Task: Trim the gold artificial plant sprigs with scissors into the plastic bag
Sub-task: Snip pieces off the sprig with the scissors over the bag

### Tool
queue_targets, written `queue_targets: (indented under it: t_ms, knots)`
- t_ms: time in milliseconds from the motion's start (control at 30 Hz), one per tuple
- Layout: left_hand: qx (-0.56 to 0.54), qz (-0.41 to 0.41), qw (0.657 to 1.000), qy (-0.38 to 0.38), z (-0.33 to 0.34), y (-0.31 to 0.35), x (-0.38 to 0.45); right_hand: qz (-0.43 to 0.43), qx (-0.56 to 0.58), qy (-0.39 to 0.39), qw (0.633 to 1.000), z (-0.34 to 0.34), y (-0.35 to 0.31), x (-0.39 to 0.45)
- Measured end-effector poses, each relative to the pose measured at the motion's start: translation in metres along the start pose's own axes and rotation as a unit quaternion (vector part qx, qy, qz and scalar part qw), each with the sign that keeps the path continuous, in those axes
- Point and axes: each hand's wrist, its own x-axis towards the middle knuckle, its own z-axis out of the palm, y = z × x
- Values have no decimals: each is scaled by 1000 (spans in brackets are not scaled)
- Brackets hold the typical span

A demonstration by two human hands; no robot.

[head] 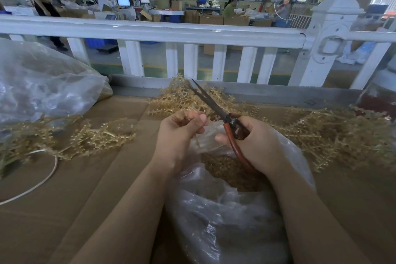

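Note:
My left hand pinches a small gold sprig above the open mouth of a clear plastic bag. My right hand grips red-handled scissors, dark blades together and pointing up and to the far left. Inside the bag lies a heap of gold trimmings. Behind my hands a bunch of gold sprigs rests on the brown cardboard surface.
More gold sprigs lie at the left and in a big pile at the right. A large clear bag sits at the far left, a white cord loops below it. A white railing closes the far edge.

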Motion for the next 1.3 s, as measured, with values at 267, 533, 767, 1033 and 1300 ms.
queue_targets:
  t_ms: [267, 533, 767, 1033, 1300]
  knots:
    - [-79, -2, 997, 1, 0, 2, 2, -28, -144, 31, 989, 1, 13, 3]
    - [-74, -19, 997, -25, 0, 4, 2, -38, -185, 3, 982, -8, 1, -1]
    - [-57, -39, 997, -40, 0, 3, 2, -55, -195, -3, 979, -14, -12, -7]
    - [-56, -36, 996, -56, 0, 3, 2, -54, -183, 20, 981, -11, -10, -7]
    - [-49, 9, 998, -36, 0, 1, 2, -55, -188, 5, 981, -11, -6, -5]
